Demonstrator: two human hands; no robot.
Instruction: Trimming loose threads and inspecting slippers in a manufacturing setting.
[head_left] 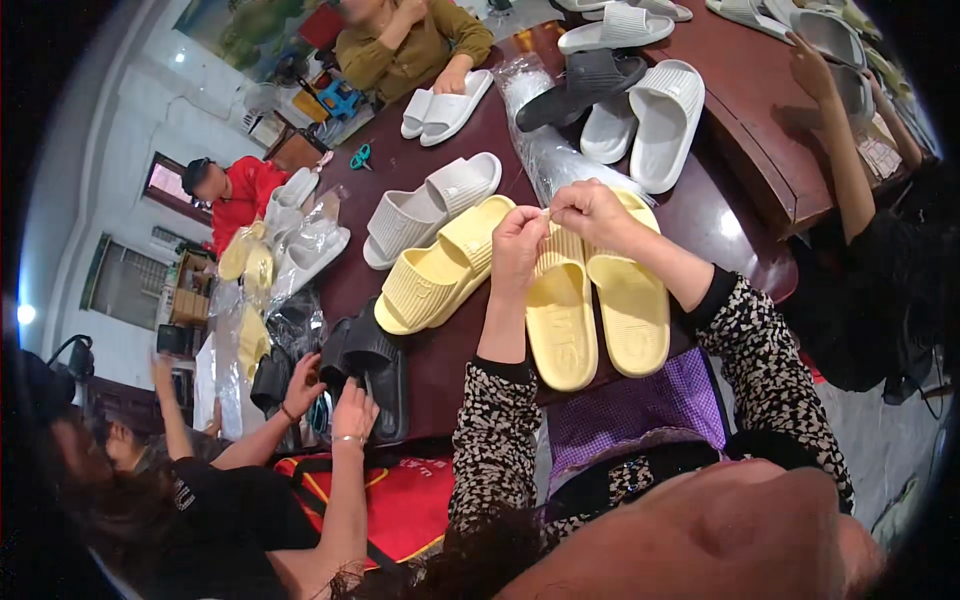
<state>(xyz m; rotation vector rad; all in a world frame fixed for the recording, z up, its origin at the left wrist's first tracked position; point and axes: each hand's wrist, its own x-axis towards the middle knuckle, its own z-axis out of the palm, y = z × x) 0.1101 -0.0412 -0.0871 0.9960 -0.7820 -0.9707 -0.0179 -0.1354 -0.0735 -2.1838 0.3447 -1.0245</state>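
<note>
Head view: left hand (517, 245) and right hand (597, 216) meet, fingertips pinched; anything between them is too small to tell. Yellow slippers (562, 325) lie just beneath on the table (430, 365), long axes toward the wearer, left hand nearer the left one.

A matt, rubbery plastic finish is shown by the yellow slippers (562, 335), whose straps (565, 247) are finely ribbed. The worktop (732, 228) is surfaced in smooth, glossy dark red. Light is caught by crinkled clear plastic film (552, 165); the purple apron (640, 415) is made of cloth.
</note>
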